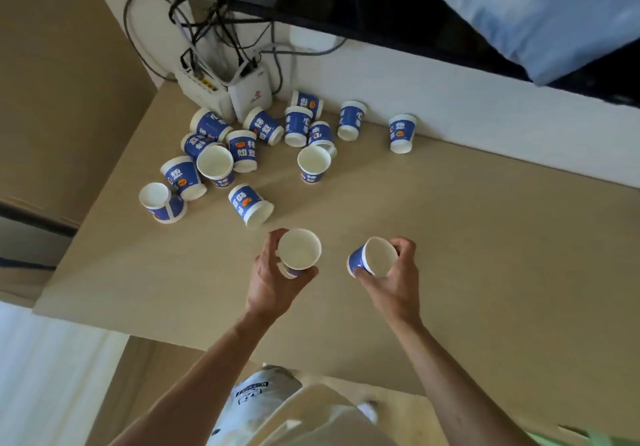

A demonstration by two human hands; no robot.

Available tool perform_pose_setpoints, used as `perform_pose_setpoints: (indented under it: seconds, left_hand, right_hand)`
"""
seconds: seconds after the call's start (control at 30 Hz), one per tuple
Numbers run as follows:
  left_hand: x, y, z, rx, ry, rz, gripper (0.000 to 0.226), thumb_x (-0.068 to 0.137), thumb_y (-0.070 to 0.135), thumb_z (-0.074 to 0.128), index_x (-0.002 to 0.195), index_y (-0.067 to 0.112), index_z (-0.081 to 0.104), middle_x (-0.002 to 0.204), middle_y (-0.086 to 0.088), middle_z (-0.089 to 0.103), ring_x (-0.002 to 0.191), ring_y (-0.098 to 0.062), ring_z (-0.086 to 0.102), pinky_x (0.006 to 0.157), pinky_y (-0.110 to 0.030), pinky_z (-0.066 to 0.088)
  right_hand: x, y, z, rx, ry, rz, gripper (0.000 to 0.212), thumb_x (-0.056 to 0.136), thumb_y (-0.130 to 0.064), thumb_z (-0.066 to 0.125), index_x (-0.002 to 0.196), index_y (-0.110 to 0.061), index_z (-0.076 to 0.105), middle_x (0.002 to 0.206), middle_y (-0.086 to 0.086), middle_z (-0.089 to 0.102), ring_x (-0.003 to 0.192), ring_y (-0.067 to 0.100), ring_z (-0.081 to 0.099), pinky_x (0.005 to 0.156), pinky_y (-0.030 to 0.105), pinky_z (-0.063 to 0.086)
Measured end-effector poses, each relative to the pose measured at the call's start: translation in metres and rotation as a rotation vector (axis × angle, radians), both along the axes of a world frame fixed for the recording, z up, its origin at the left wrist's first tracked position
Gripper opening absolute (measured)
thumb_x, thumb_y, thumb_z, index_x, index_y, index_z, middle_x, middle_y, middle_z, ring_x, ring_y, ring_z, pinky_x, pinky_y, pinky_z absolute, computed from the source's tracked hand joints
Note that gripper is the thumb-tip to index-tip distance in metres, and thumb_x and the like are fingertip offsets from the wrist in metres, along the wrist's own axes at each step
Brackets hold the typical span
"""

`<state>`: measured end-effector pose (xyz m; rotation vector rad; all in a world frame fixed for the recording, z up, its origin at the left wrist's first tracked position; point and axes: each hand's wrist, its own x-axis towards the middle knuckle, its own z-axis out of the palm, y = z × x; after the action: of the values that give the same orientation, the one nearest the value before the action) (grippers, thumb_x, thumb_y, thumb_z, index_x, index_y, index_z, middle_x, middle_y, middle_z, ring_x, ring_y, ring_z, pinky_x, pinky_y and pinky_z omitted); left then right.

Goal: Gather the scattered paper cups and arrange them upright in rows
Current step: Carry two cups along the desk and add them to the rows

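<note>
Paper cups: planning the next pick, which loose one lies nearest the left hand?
The lone blue cup just beyond the left hand, apart from the cluster; all other loose cups sit farther back.

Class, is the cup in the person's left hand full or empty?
Empty: the cup in the left hand shows only bare white inside through its mouth.

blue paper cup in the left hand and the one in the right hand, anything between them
Only bare beige tabletop, as the head view shows.
</note>
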<state>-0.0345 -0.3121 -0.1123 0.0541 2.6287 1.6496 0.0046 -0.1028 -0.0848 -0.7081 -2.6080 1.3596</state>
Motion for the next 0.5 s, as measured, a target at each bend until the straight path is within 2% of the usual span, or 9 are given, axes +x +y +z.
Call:
perform_pose_setpoints:
  seconds: [0.1,0.17,0.23,0.37,0.43,0.5]
  left_hand:
    - [0.026,0.05,0.017,0.021,0.009,-0.022,0.069,0.063,0.018,0.091,0.119,0.021,0.051,0.104,0.018,0.064,0.083,-0.017,0.066,0.073,-0.031,0.059]
    - [0.054,0.09,0.029,0.031,0.021,-0.044,0.067,0.065,0.018,0.091,0.119,0.023,0.051,0.103,0.024,0.064,0.085,-0.009,0.066,0.071,-0.034,0.06]
    - [0.075,0.116,0.035,0.046,0.016,-0.04,0.066,0.065,0.019,0.091,0.119,0.025,0.051,0.104,0.028,0.063,0.089,-0.001,0.064,0.07,-0.032,0.06]
    - [0.129,0.188,0.047,0.085,0.013,-0.082,0.065,0.066,0.021,0.091,0.118,0.028,0.053,0.104,0.023,0.064,0.094,-0.005,0.064,0.073,-0.032,0.061]
    - [0.155,0.226,0.054,0.092,0.008,-0.119,0.064,0.066,0.022,0.091,0.117,0.031,0.053,0.104,0.021,0.064,0.093,-0.006,0.065,0.075,-0.033,0.061]
    - [0.175,0.258,0.06,0.111,-0.007,-0.158,0.063,0.066,0.023,0.091,0.116,0.033,0.054,0.104,0.019,0.065,0.09,-0.008,0.067,0.075,-0.034,0.062]
  right_hand:
    - [0.038,0.047,0.011,-0.07,0.049,-0.11,0.067,0.061,-0.024,0.086,0.116,-0.026,0.048,0.107,-0.007,0.061,0.097,0.013,0.062,0.081,0.023,0.05]
    - [0.074,0.084,0.018,-0.095,0.088,-0.174,0.069,0.063,-0.019,0.085,0.122,-0.025,0.051,0.115,-0.006,0.061,0.104,0.014,0.061,0.089,0.03,0.052]
    - [0.098,0.108,0.02,-0.117,0.113,-0.211,0.072,0.067,-0.015,0.085,0.13,-0.025,0.051,0.125,-0.008,0.058,0.112,0.011,0.059,0.096,0.031,0.051]
    - [0.16,0.174,0.031,-0.161,0.184,-0.289,0.08,0.069,-0.014,0.085,0.138,-0.024,0.047,0.127,-0.009,0.058,0.111,0.011,0.059,0.094,0.026,0.05]
    - [0.193,0.209,0.037,-0.202,0.204,-0.343,0.083,0.066,-0.016,0.086,0.137,-0.024,0.045,0.118,-0.011,0.061,0.104,0.011,0.061,0.086,0.015,0.049]
    - [0.223,0.237,0.044,-0.237,0.22,-0.398,0.082,0.059,-0.024,0.084,0.132,-0.024,0.047,0.109,-0.016,0.061,0.096,0.003,0.062,0.076,0.004,0.044]
